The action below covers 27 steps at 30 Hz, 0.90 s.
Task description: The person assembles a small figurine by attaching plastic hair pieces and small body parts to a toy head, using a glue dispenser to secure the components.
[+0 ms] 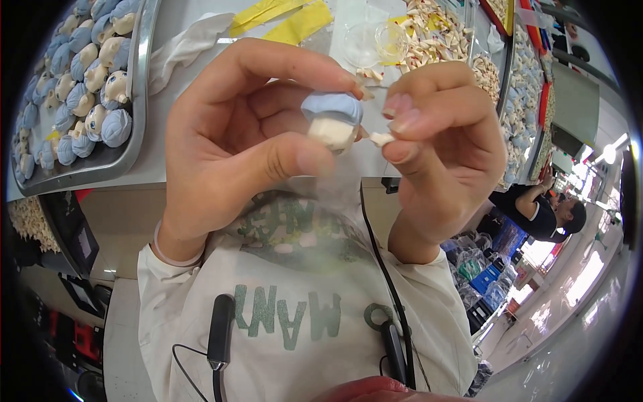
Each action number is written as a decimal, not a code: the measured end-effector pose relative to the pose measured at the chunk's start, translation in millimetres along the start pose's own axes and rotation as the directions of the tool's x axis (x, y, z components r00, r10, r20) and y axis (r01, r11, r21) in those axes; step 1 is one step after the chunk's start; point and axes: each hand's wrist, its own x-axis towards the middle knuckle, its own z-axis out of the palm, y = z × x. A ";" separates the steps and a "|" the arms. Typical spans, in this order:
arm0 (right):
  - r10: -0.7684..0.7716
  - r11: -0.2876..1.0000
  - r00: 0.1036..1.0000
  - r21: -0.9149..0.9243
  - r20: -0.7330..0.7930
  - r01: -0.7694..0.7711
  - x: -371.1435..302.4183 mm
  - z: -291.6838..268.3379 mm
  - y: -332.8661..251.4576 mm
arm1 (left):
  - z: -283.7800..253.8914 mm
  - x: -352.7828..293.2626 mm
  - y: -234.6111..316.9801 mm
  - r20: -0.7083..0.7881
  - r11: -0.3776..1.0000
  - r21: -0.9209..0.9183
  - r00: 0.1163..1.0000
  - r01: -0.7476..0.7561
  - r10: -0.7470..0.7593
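Observation:
A small doll head (333,127) with blue moulded hair and a cream underside is pinched between the thumb and fingers of my left hand (228,127). My right hand (445,134) is closed on a small cream plastic piece (382,139), gripped between thumb and fingertips. That piece sits just right of the doll head, its tip very near or touching the head; I cannot tell which. The head's face does not show from here.
To the left stands a metal tray (144,87) full of blue-haired doll heads. Beyond my hands lie yellow strips (295,23), a white cloth (187,50), clear round dishes (372,43) and a pile of small cream pieces (439,37). Another person (542,211) is farther off, right.

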 end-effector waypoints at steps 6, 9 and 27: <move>0.024 0.999 1.000 -0.035 -0.009 -0.024 -8.0 6.9 -1.4 | -13.0 -1.6 -4.4 0.099 0.981 0.189 0.995 -0.053 0.035; 0.055 0.996 0.998 -0.067 -0.014 -0.056 -9.1 7.4 -5.5 | -15.8 -1.3 -5.6 0.184 0.946 0.270 0.974 -0.181 0.134; 0.053 0.972 0.988 -0.221 -0.148 -0.085 -17.4 24.5 -21.2 | -8.0 -8.6 -2.2 0.227 0.853 0.401 0.938 -0.334 0.261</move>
